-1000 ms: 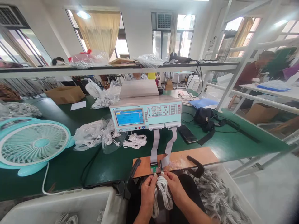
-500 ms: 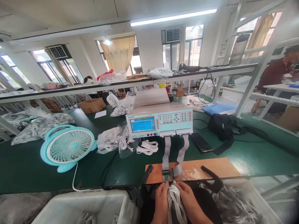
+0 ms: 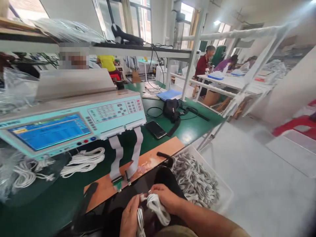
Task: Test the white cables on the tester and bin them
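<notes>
A coiled white cable bundle [image 3: 154,205] sits low in the view, just in front of the wooden board [image 3: 138,166] and below its near edge, off the tabletop [image 3: 190,130]. The right hand [image 3: 166,197] comes in from the lower right, forearm slanting up toward the board, fingers curled over the top of the bundle and pinching it. The left hand [image 3: 129,217] rises from the bottom edge, fingers closed round the hanging strands on the bundle's left side. Both hands are near the board but not touching it.

On the board's near edge two small connectors hang from grey ribbon cables [image 3: 125,153] that run up to the pale green tester [image 3: 71,121] behind the board. To the right of the board, just beside its corner, a white bin [image 3: 223,189] holds a heap of grey-white cables [image 3: 195,179]; beyond it lies open floor. Left of the ribbon cables, a loose white coil [image 3: 82,161] lies on the tabletop. Behind the board's right end lie a black phone [image 3: 155,129] and a black pouch [image 3: 171,109].
</notes>
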A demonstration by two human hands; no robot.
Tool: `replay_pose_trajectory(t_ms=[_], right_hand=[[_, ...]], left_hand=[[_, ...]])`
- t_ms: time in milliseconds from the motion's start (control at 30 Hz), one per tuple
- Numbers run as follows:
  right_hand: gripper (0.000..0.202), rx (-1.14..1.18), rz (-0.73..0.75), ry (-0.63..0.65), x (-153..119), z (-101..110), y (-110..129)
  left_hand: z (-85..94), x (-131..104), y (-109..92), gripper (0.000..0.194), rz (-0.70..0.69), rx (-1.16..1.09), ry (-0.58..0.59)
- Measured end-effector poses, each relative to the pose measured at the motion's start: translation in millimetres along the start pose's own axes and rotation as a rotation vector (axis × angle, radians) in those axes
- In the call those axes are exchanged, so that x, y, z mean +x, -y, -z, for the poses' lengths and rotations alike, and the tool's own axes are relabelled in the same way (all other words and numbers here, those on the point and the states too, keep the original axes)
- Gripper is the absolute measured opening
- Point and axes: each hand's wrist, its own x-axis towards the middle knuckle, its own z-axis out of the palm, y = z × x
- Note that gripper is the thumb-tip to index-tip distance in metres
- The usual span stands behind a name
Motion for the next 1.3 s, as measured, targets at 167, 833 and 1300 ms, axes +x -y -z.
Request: replay_pose_trajectory(t_ms=[167,833,1300], right_hand=[[0.021,-0.185,0.109,-0.306,-4,125,34],[0.025,-0.268,0.105,0.643,-39,15,-9],[0.026,-0.177,0.06,0.367,-31,-6,-15]], left_hand=[[-15.1,-11,4,0.036,0.117,-0.277,0.08],[15.1,-2,-4,0.025,0.082,-0.883,0.174],[30.5,-21,13,0.026,-0.529,0.623,-0.042]])
